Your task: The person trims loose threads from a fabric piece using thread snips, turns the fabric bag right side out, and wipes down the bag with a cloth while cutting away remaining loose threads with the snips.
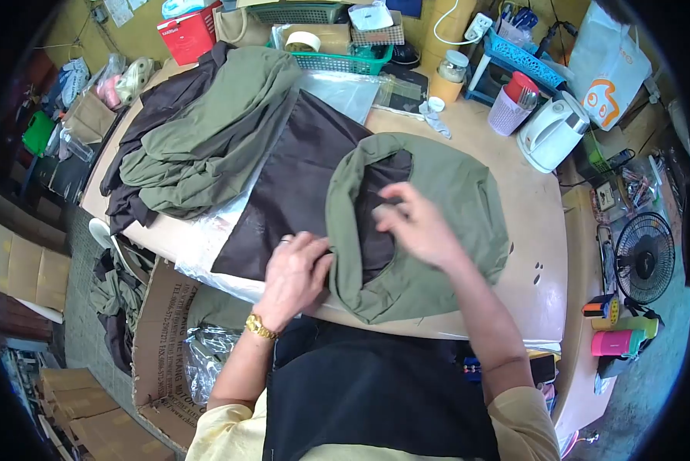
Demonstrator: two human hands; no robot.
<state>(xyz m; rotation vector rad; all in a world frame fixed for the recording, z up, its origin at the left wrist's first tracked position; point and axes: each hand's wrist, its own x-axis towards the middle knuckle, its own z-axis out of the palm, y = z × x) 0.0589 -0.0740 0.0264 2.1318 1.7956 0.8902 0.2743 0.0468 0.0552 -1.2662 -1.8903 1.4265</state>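
A green cloth piece (460, 192) with a dark lining lies at the middle of the table, its rolled edge forming a ring around an opening. My left hand (295, 270) pinches the left edge of this green cloth, over dark brown fabric (283, 184). Above the opening my right hand (415, 224) hovers with its fingers curled and slightly blurred; whether it holds anything is too small to tell. At the upper left of the table rests a heap of green and dark cloth (214, 131).
Behind the cloth stand a green basket (360, 63), a jar (452, 67), a pink cup (508, 111) and a white kettle (552, 131). A fan (645, 257) is at the right. An open cardboard box (160, 346) sits below the table's left front edge.
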